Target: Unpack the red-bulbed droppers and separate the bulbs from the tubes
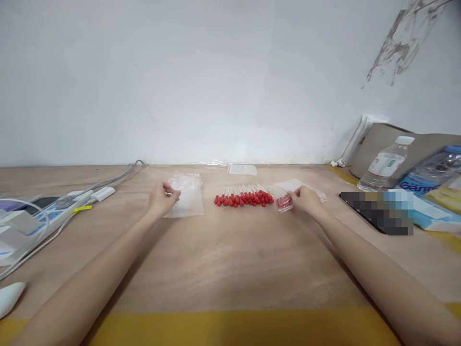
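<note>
Pale red-tipped sticks (245,196) between two clear bags (190,198)

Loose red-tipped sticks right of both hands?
No, the loose red-tipped sticks lie on the table between the left hand and the right hand.

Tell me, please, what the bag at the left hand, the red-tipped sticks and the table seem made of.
Bag: probably thin plastic film; it is translucent and slightly shiny.
Red-tipped sticks: pale shafts, perhaps wood or plastic, too small to judge finish.
Table: wood or wood-look laminate, fairly matte, with streaky grain.
</note>
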Available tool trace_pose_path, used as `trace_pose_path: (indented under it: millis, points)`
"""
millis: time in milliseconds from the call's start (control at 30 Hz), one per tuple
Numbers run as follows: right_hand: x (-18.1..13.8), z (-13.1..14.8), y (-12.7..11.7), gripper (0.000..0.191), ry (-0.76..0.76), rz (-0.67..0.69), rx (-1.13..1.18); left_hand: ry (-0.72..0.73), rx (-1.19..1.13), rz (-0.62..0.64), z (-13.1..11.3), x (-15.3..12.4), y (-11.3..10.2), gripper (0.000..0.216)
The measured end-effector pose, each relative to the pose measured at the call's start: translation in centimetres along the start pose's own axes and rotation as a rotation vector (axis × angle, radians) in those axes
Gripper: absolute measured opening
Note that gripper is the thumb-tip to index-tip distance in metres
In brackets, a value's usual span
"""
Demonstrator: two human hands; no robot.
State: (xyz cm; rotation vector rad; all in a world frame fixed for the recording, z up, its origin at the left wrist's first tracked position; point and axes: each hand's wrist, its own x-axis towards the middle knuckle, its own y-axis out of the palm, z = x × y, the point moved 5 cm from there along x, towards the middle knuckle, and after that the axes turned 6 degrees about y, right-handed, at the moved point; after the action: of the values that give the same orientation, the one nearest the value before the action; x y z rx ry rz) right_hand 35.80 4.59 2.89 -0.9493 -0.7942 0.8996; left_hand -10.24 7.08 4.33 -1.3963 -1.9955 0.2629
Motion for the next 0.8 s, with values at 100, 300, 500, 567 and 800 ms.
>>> trace_pose_path:
  millis: [100,300,500,567,800]
  points:
    - [-0.5,0.3,-1.7,0.025,-0.014,-0.129,0.082,-0.037,0.215,-0.04,2.2,1.1,-1.8,0.03]
    - [-2.9,2.0,-6.6,0.019,-0.13,-0.481,0.536,0.152,0.607,-0.107,1.7,0.5,-2.4,0.028]
    - [-6.7,6.5,-4.1,0.032,-0.263,0.084,1.083,0.445,0.661,0.017,-1.8,-1.2,0.5,0.031]
    - [-9.0,8.3,-1.7,0.033,-0.322,0.39,1.106,0.443,0.673,0.177,-1.5,-1.5,1.8,0.041]
    - [-13.3,11.1,4.5,0.042,-0.379,0.981,1.067,0.286,0.638,0.465,0.9,-1.7,3.2,0.051]
